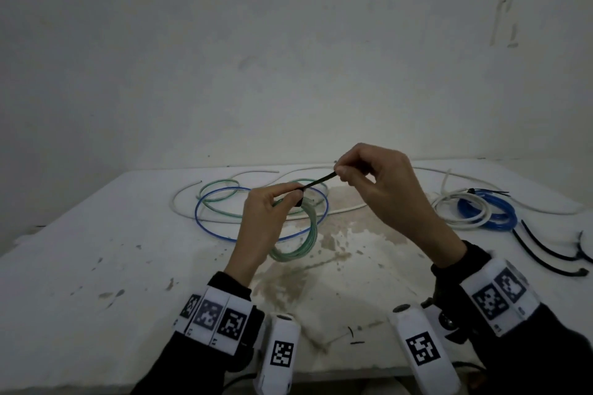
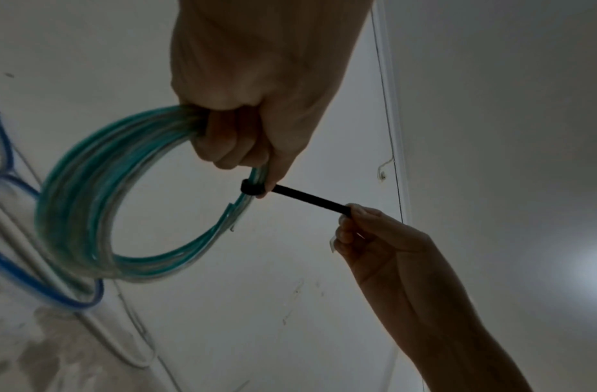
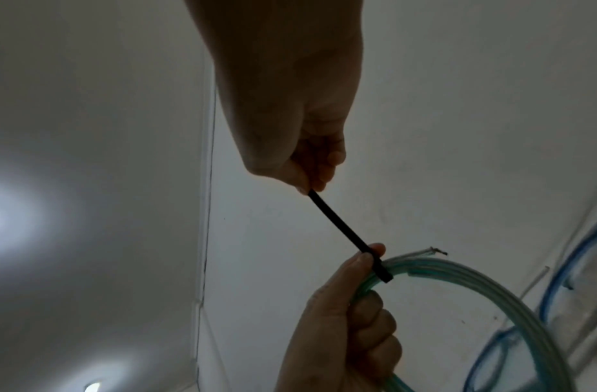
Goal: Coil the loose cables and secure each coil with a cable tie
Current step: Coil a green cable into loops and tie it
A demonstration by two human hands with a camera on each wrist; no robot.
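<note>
We cinch the cable tie (image 2: 308,197) at centre frame; left hand (image 1: 266,218) grips the green coil (image 2: 85,212); right hand (image 1: 378,183) fingers pinch the tail; next, we judge, a firmer pull.

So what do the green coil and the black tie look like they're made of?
Green coil: translucent, glossy plastic sheath, probably PVC, with pale strands showing through. Black tie: matte black plastic strip, likely nylon; it runs straight between both hands.

On the table (image 1: 96,266), loose cables (image 1: 218,202) lie left, 2 tied coils (image 1: 475,210) right, spare ties (image 1: 545,253) nearer.
</note>
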